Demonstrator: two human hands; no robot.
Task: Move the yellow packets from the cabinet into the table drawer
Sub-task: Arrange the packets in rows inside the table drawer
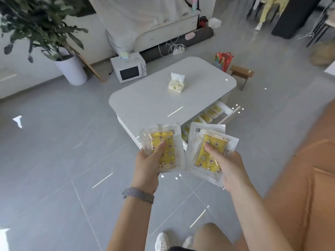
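My left hand [148,165] grips a yellow packet [167,142] in clear plastic wrap, thumb on top. My right hand [229,167] holds a small stack of the same yellow packets [211,142], thumb pressed on the upper one. Both hands hover over the floor, short of the white table [163,104]. The table's drawer [227,113] stands pulled out on the right side, with several yellow packets [211,113] lying in a row inside. No cabinet is in view.
A tissue pack [176,84] sits on the table top. A white microwave [129,69] and a potted plant [72,69] stand on the floor beyond. An orange sofa [308,178] fills the right. A small wooden stool [242,73] and red bag [224,60] lie behind the table.
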